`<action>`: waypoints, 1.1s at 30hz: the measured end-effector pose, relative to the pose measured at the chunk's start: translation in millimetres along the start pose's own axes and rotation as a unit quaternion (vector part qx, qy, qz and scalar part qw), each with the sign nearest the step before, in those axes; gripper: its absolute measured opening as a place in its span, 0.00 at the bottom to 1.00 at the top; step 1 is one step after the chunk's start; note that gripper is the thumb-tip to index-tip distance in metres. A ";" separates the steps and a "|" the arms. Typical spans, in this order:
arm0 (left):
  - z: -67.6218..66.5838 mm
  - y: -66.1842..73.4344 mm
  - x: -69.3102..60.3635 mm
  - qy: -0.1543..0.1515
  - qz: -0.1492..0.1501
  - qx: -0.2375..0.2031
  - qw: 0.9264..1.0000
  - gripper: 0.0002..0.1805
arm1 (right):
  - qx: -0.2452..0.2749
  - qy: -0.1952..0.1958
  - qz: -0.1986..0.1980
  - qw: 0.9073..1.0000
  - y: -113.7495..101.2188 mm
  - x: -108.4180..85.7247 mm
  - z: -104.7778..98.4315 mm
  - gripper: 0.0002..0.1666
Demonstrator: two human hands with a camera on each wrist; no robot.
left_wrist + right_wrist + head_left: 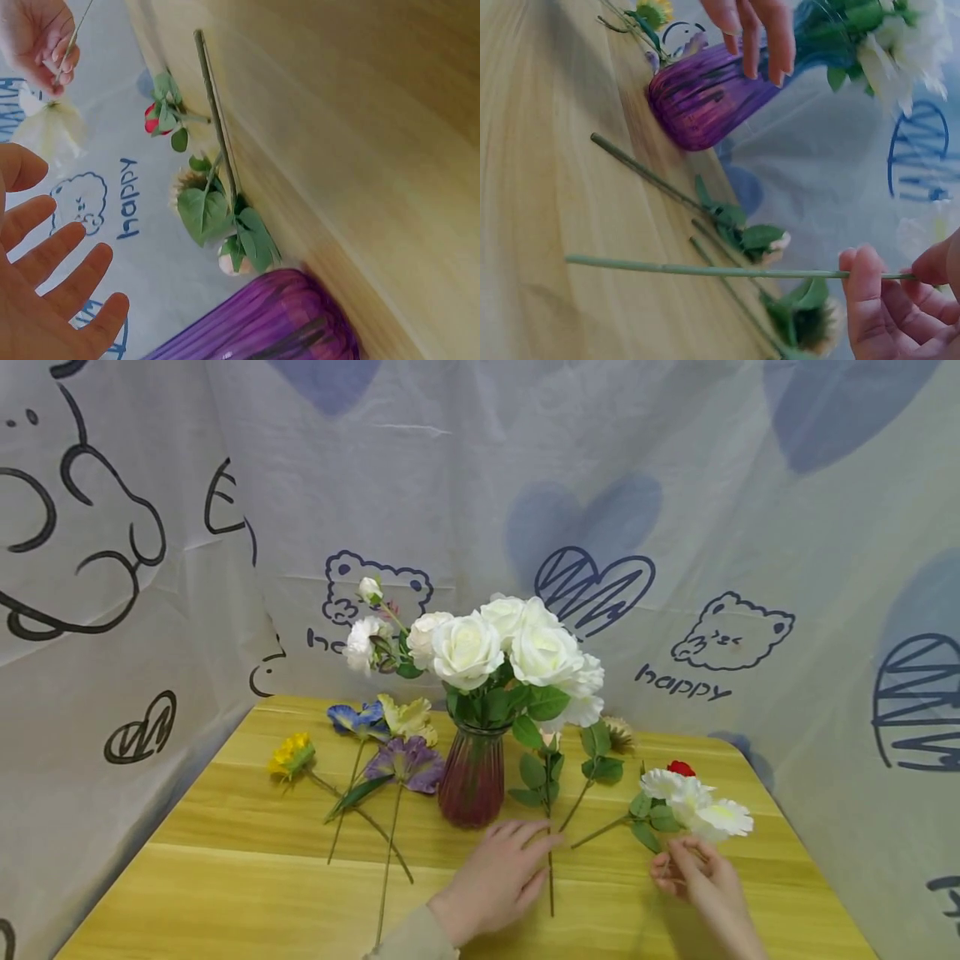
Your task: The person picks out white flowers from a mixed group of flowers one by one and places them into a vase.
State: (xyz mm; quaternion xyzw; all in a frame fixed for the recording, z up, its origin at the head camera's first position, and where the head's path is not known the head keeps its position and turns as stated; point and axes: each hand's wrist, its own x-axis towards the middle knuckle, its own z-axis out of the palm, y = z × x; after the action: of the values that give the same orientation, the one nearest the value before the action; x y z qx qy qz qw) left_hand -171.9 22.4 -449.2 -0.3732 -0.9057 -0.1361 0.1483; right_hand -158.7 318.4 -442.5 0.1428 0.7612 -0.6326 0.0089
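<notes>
My right hand (705, 875) pinches the thin green stem (705, 270) of a white flower (720, 818) with wide petals. That stem sticks out from the fingers above the table in the right wrist view. My left hand (501, 875) has its fingers spread loosely and holds nothing, in front of the vase. In the head view it overlaps the stem of a pale rose (231, 259); the left wrist view shows it apart from that stem. The ribbed purple glass vase (471, 777) stands upright, filled with white roses (468, 650) and a white side spray (363, 643).
Left of the vase lie a yellow flower (291, 756), a blue one (358, 720), a pale yellow one (408, 718) and a purple one (407, 764). On the right lie a red rose (681, 768) and a beige bloom (619, 735). Printed cloth (465, 485) hangs behind the wooden table (247, 893).
</notes>
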 end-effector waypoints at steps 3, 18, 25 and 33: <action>-5.2 -3.7 -0.4 0.010 -0.013 -0.007 1.000 0.24 | -0.007 0.013 -0.054 0.998 -9.9 -1.6 9.3 0.13; -20.7 -26.4 1.3 0.183 -0.064 -0.023 0.981 0.22 | 0.025 0.085 -0.290 0.953 -62.8 -2.4 62.9 0.11; -24.3 -35.9 5.8 0.293 -0.058 -0.027 0.954 0.26 | 0.059 0.080 -0.433 0.896 -88.9 -1.6 81.9 0.12; -32.9 -44.6 8.5 0.336 -0.086 -0.041 0.937 0.29 | 0.120 0.076 -0.529 0.837 -124.5 -4.8 102.1 0.11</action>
State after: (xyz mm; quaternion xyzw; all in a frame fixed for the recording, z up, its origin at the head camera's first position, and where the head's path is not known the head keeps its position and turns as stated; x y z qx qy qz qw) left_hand -204.1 -14.5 -421.9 -0.2321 -0.8255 -0.3025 0.4162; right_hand -199.7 199.1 -342.3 -0.2336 0.6373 -0.6144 -0.4022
